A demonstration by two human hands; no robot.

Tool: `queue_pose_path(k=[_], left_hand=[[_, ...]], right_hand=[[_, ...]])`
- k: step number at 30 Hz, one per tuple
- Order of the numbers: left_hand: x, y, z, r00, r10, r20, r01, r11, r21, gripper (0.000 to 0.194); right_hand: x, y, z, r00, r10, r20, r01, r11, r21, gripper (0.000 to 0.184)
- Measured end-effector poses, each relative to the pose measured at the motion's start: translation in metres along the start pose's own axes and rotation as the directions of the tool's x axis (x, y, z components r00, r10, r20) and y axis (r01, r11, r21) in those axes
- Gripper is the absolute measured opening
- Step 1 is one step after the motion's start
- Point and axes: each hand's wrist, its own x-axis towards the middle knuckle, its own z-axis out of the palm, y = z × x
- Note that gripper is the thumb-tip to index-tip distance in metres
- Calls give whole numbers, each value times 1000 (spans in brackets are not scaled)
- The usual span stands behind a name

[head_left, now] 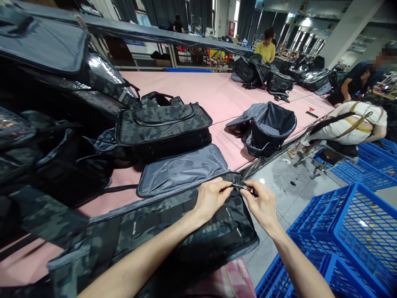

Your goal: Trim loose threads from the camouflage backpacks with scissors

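Observation:
A black camouflage bag (182,223) lies open in front of me, its grey-lined flap (186,171) folded out on the table. At its far right corner my left hand (212,196) pinches one end of a small dark piece (239,186) with a pale grey patch. My right hand (262,203) pinches the other end between thumb and fingers. Whether that piece is a strap, a zip end or a buckle I cannot tell, since my fingertips cover much of it. Just behind the flap sits a closed camouflage bag (167,124).
More dark bags (46,49) are heaped at my left on the pink-covered table (173,80). An open grey-lined bag (269,124) stands near the table edge. Blue plastic crates (359,231) fill the floor at right. A seated person (350,122) bends over beyond; others work farther back.

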Motion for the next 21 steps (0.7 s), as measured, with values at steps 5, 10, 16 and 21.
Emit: queue_pose_path(k=[5, 10, 16, 21], left_hand=[[-1, 0, 2, 1000, 13, 10, -12, 999, -45, 16], [-1, -2, 3, 1000, 17, 13, -16, 999, -50, 15], [1, -4, 2, 1000, -25, 5, 25, 996, -90, 13], [1, -2, 3, 1000, -17, 10, 18, 996, -84, 14]], right_hand=[[2, 7, 7, 968, 211, 134, -247, 893, 377, 21], [11, 11, 0, 920, 314, 232, -384, 617, 687, 28], [5, 18, -10, 951, 306, 37, -299, 887, 353, 24], [-4, 8, -10, 998, 53, -31, -52, 998, 36, 18]])
